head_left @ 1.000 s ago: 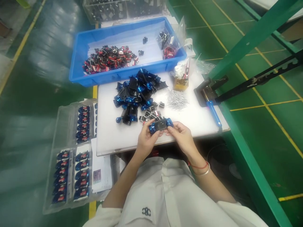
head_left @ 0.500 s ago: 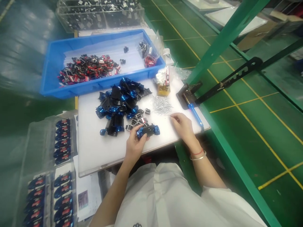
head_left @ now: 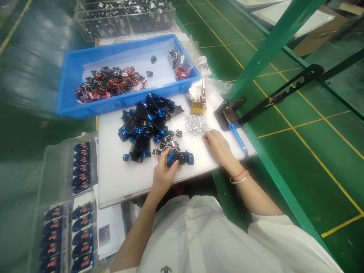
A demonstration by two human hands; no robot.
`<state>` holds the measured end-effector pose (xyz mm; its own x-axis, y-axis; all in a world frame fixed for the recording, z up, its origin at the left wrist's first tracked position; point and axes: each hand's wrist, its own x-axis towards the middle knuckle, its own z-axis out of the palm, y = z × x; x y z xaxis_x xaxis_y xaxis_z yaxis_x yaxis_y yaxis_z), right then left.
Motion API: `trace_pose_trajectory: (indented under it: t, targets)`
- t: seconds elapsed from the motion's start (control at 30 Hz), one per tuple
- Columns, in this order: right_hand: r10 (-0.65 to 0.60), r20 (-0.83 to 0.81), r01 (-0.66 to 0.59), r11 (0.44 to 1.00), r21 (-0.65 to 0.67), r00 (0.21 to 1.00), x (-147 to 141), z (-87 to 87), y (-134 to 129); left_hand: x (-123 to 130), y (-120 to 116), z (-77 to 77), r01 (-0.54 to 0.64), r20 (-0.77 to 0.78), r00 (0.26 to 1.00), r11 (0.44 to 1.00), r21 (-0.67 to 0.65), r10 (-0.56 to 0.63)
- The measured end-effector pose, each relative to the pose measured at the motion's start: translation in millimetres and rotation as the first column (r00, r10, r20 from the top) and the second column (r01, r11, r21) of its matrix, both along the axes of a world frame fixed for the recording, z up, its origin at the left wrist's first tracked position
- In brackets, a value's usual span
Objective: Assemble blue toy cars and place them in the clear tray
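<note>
- Clear plastic trays (head_left: 58, 178) lie at the far left, beside the tabletop, and hold rows of packed blue toy cars (head_left: 82, 167).
- Blue plastic crate (head_left: 71, 89) stands behind the tabletop, with a heap of small red and black parts (head_left: 109, 84) inside.
- White tabletop (head_left: 119, 182) carries a pile of blue and black car parts (head_left: 142, 123), with small metal clips (head_left: 163, 147) just to the right of it.
- Left hand (head_left: 164, 176) is clamped on the blue toy car (head_left: 180, 158), which is near the front of the tabletop, just beside the clips. Its long axis goes left to right, a little tilted. I cannot tell which end is the front.
- Right hand (head_left: 218, 148) lies open on the tabletop, apart from the car, with its fingertips near a heap of silver pins (head_left: 195, 125).
- Yellow box (head_left: 198, 108) with white tissue stands behind the pins.
- Blue-handled tool (head_left: 238, 138) lies at the right edge, below a black stand (head_left: 227, 115).
</note>
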<state>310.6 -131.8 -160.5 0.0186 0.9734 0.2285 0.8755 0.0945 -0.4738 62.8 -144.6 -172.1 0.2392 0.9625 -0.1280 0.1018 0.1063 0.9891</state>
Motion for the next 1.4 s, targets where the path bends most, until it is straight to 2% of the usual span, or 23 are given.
trace_pose_trajectory:
  t: [0.13,0.27,0.37,0.43,0.57,0.63,0.7,1.0,1.17,1.4]
  targets:
    - [0.024,-0.084,-0.023,1.000,0.010,0.996,-1.9,3.2,-11.3,0.0,-1.0,2.6,0.022,-0.009,1.000,0.998,-0.052,-0.023]
    - [0.056,-0.325,-0.049,0.998,0.031,0.944,-14.2,10.4,-32.5,-1.6,0.4,5.3,0.097,0.035,0.995,0.994,-0.054,-0.095]
    - [0.176,-0.426,-0.170,0.984,0.053,0.887,-28.6,18.6,-47.2,-3.9,3.0,7.0,0.150,0.099,0.985,0.986,-0.071,-0.142]
    - [0.272,-0.438,-0.255,0.962,0.096,0.857,-37.6,23.4,-53.6,-5.1,3.8,7.9,0.169,0.120,0.980,0.982,-0.081,-0.159]
    - [0.457,-0.298,-0.375,0.879,0.294,0.838,-49.2,25.5,-56.2,-5.5,2.2,8.6,0.184,0.106,0.979,0.981,-0.068,-0.176]
    - [0.504,-0.206,-0.414,0.836,0.360,0.839,-52.0,22.9,-54.4,-5.0,0.7,8.2,0.174,0.106,0.980,0.983,-0.055,-0.168]
    - [0.511,-0.136,-0.430,0.817,0.383,0.849,-53.6,19.2,-52.3,-4.7,-0.5,7.0,0.168,0.115,0.980,0.985,-0.043,-0.162]
    - [0.543,0.040,-0.513,0.764,0.390,0.839,-53.5,7.8,-45.9,-7.0,-2.3,-2.4,0.177,0.125,0.976,0.983,0.039,-0.181]
    - [0.587,0.063,-0.568,0.745,0.349,0.807,-48.8,6.5,-46.4,-5.4,-5.6,-4.8,0.162,0.136,0.975,0.983,0.091,-0.174]
    - [0.601,0.097,-0.593,0.725,0.350,0.793,-47.5,6.5,-46.1,-6.0,-6.9,-4.9,0.180,0.058,0.980,0.973,0.145,-0.190]
